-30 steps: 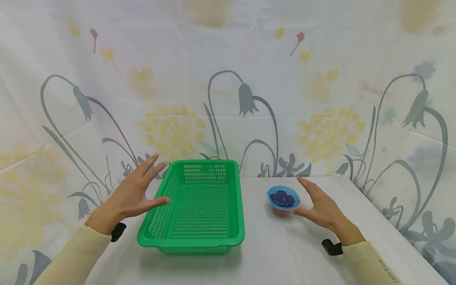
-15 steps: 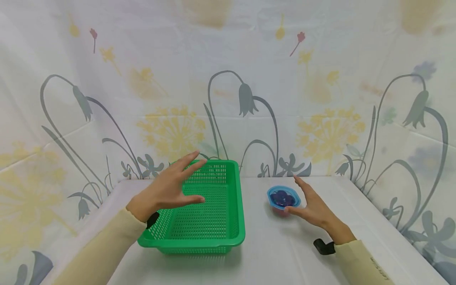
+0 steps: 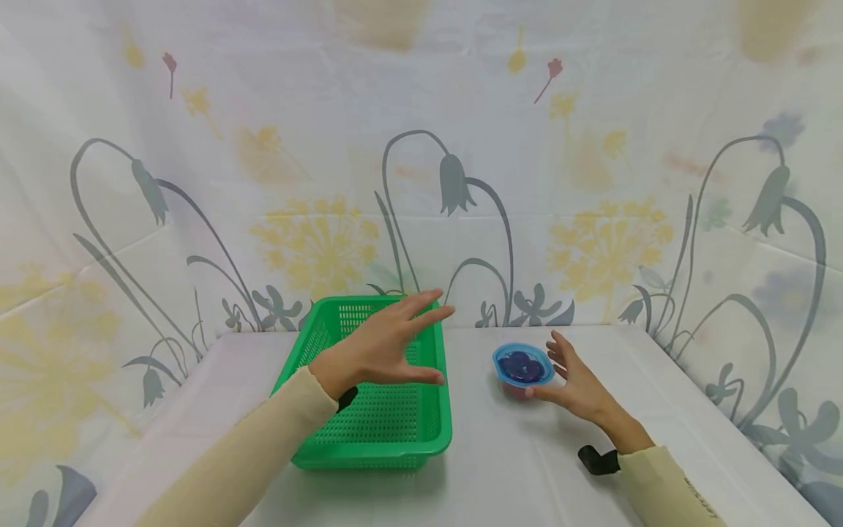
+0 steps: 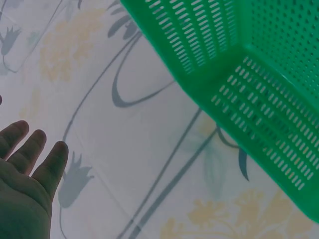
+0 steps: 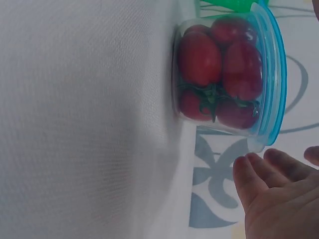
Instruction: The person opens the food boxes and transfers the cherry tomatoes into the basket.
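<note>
A clear plastic food container [image 5: 219, 74] with a translucent blue lid [image 3: 523, 364] stands on the white table. In the right wrist view it holds several red cherry tomatoes [image 5: 199, 58] with a green stem. My right hand [image 3: 579, 388] is beside its right side, thumb near the front of it and fingers spread, gripping nothing. My left hand [image 3: 388, 340] reaches over a green plastic basket [image 3: 369, 432] and holds nothing. Its fingers point right, past the basket's right rim, toward the container. Only some of its fingers [image 4: 52, 167] show in the left wrist view.
The green basket stands left of the container, with a strip of white tablecloth [image 3: 470, 432] between them. Behind the table hangs a pale curtain [image 3: 421, 110] printed with grey and yellow flowers. Black straps [image 3: 598, 460] sit at both wrists.
My left hand has moved right, from the basket's left side across to its right rim. The right hand has shifted slightly left toward the container. Basket and container stay in place.
</note>
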The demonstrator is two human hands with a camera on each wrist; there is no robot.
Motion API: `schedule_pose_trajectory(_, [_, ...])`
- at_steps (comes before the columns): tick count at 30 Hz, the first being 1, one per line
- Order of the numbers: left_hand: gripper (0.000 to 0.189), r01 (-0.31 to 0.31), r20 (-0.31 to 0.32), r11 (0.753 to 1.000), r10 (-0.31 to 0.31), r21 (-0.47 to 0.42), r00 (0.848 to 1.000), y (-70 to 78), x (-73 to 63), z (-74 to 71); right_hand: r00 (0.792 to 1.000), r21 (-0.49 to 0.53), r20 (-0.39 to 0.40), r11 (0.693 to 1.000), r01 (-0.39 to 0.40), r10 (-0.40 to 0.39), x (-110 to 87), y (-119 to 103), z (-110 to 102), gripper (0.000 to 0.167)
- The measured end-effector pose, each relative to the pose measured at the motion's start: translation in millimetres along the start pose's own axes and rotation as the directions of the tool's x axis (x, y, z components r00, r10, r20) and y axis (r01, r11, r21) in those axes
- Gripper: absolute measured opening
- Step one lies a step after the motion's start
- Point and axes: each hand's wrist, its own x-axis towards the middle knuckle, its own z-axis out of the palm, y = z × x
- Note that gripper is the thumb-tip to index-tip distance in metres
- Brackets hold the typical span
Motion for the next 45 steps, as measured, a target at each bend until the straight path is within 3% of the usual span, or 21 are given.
schedule_pose_trajectory(5, [0.092, -0.002, 0.074, 0.998, 0.007, -0.064, 0.997, 15.2, 18.9, 6.6, 0.998, 0.058, 0.03, 0.996, -0.062, 0.061, -2.2, 2.3, 0.3, 0.108])
schedule_pose_trajectory(11, [0.092, -0.029, 0.143, 0.998, 0.037, -0.062, 0.989, 31.2, 41.9, 16.7, 0.991, 0.16, 0.062, 0.979, -0.129, 0.12, -0.6, 11.0, 2.3, 0.105])
schedule_pose_trajectory(18, [0.083, 0.034, 0.261, 0.99, 0.002, -0.134, 0.965, 43.0, 64.3, 30.0, 0.98, 0.276, 0.105, 0.942, -0.191, 0.168, -0.9, 15.8, 3.8, 0.102])
schedule_pose_trajectory(24, [0.075, 0.047, 0.314, 0.982, 0.012, -0.182, 0.949, 46.4, 82.5, 43.3, 0.976, 0.318, 0.12, 0.925, -0.209, 0.18, 0.0, 18.1, 7.1, 0.102])
schedule_pose_trajectory(33, [0.063, 0.137, 0.422, 0.972, -0.044, -0.192, 0.906, 44.2, 106.7, 63.6, 0.967, 0.304, 0.102, 0.918, -0.253, 0.233, 0.6, 17.5, 7.9, 0.098])
schedule_pose_trajectory(45, [0.057, 0.204, 0.491, 0.967, -0.105, -0.152, 0.865, 48.6, 131.6, 68.8, 0.965, 0.325, 0.11, 0.909, -0.262, 0.239, 0.4, 18.0, 9.3, 0.097])
